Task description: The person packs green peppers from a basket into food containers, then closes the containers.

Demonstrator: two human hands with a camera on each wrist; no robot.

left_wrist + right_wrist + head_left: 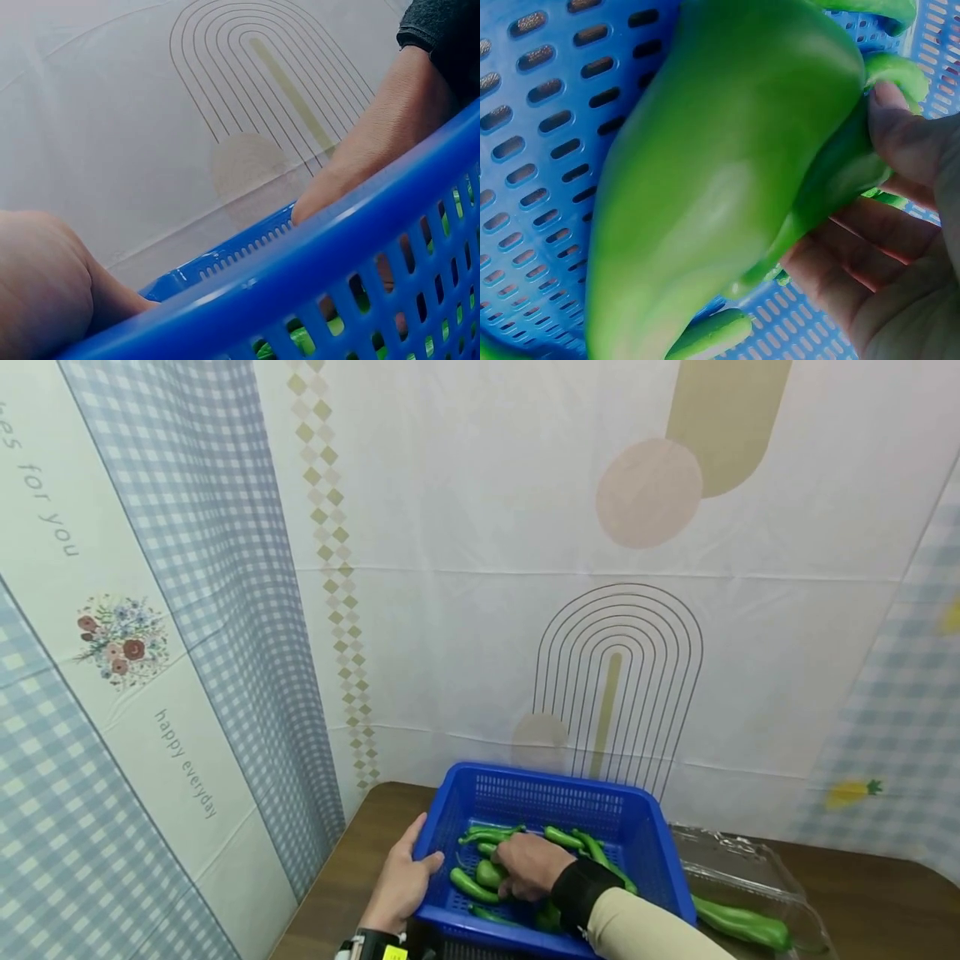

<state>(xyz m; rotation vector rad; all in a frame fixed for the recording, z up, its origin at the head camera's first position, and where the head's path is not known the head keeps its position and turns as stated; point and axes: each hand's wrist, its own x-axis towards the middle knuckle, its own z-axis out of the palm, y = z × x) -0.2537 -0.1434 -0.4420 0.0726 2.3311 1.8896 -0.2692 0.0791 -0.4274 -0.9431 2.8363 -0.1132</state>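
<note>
A blue plastic basket (558,778) with slotted walls holds several green peppers (471,887), some long and thin, others broader. My left hand (397,885) grips the basket's left rim, its thumb over the edge; the left wrist view shows that hand (45,285) at the blue rim (255,281). Inside the basket, my right hand (534,864) is among the peppers. Up close in the right wrist view, the thumb and fingers of that hand (900,255) hold a dark green pepper (844,172), partly hidden behind a large, smooth green pepper (727,165).
To the basket's right, a clear plastic container (738,864) stands on the brown wooden table (345,868) with a long green pepper (742,925) in it. A printed white cloth (450,652) hangs behind the table, and a blue checked cloth (247,635) hangs at the left.
</note>
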